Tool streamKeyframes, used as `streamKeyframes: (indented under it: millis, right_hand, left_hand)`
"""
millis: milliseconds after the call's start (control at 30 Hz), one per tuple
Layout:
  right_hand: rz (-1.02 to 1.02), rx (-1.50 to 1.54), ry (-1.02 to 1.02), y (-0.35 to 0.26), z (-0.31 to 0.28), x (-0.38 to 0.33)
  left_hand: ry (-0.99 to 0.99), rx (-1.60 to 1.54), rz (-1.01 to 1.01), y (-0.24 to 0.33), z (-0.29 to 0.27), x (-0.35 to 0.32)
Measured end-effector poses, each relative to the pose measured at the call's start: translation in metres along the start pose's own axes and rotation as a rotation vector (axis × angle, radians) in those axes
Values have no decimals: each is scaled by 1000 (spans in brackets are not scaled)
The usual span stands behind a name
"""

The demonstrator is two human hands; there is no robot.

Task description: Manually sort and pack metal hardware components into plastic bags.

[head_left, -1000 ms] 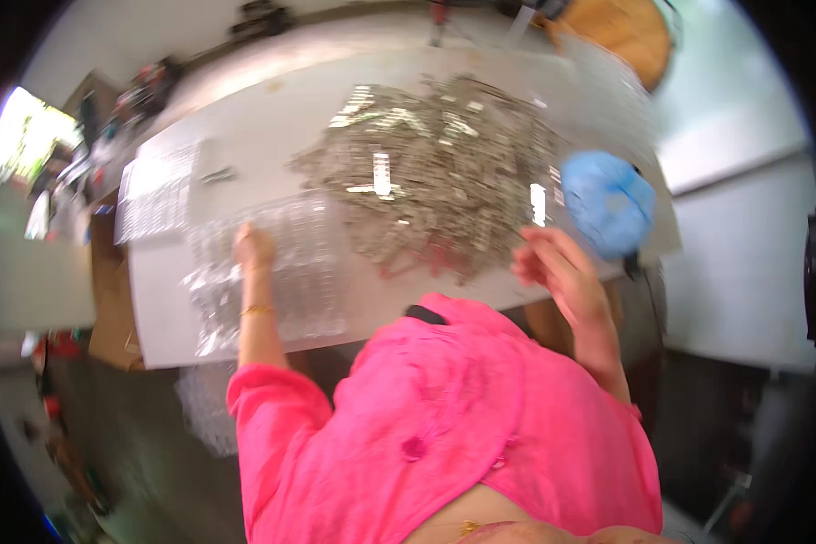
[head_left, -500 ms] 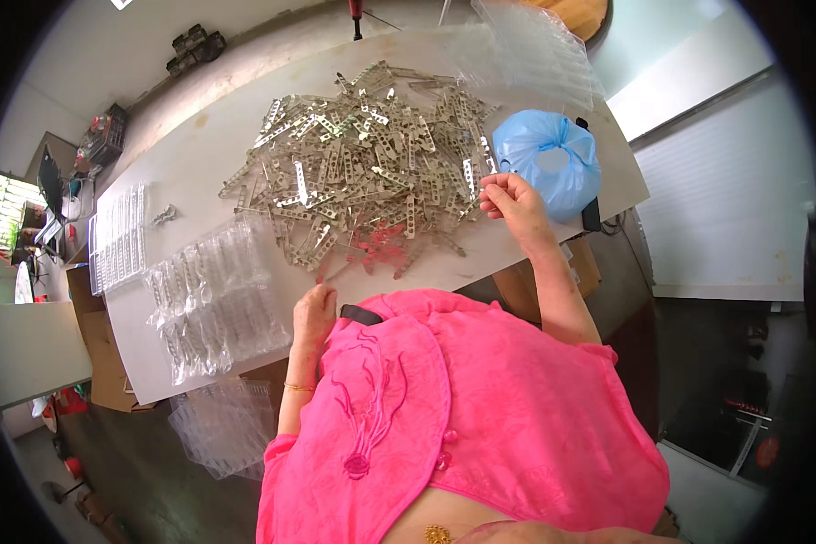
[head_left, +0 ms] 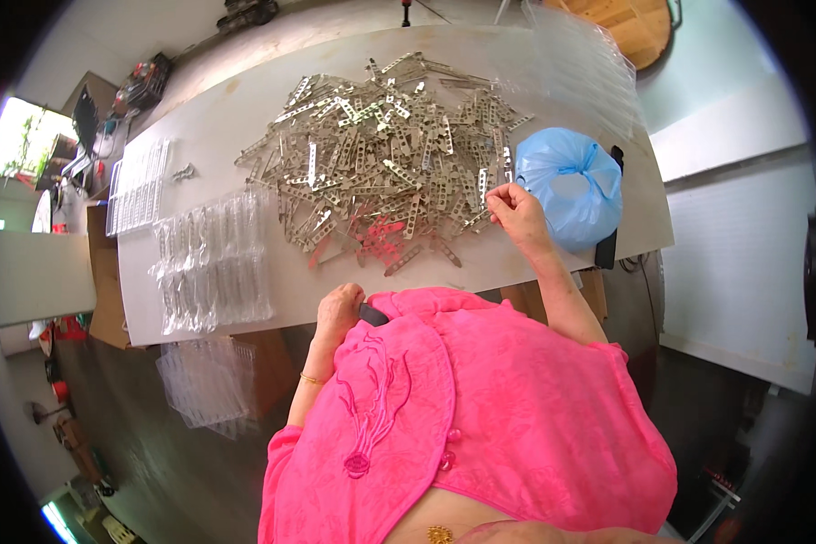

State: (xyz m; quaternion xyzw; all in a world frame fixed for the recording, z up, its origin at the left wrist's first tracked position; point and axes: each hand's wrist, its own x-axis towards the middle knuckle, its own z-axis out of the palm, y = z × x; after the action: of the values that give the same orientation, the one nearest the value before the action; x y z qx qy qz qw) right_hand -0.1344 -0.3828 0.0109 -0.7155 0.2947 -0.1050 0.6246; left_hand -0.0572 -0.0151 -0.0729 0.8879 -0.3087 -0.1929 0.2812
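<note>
A big heap of perforated metal strips (head_left: 385, 168) covers the middle of the white table (head_left: 272, 281). My right hand (head_left: 519, 214) is at the heap's right edge, beside the blue plastic bag (head_left: 571, 186), with its fingertips pinched on a strip there. My left hand (head_left: 339, 306) rests curled on the table's near edge, touching a small black object (head_left: 373, 315). Whether it grips that object is hidden. Clear plastic trays (head_left: 213, 263) lie to the left of that hand. My pink shirt fills the lower part of the view.
More clear trays (head_left: 138, 186) lie at the table's left end, and another stack (head_left: 204, 381) sits below the table edge. Clear sheets (head_left: 589, 63) lie at the far right corner. Cardboard boxes (head_left: 104, 290) and clutter stand to the left.
My left hand has drawn back from the clear trays to the table's near edge. My right hand has moved from the table's edge up to the right side of the heap.
</note>
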Motion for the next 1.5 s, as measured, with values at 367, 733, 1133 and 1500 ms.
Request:
streamKeyframes:
  millis: [367,733,1133,1500]
  right_hand:
    - [-54,-140,-281,19,38,31]
    - [-144,-341,-373,3,123,23]
    - [-289,-650,-420,46,234,3]
    - [-721,-842,-439,105,303,6]
  left_hand:
    - [80,-56,-190,16,12,-43]
    - [104,-75,-219,-20,-7,-56]
    - [23,41,-201,-87,-60,-69]
    - [-5,76,-109,-133,-85,-79]
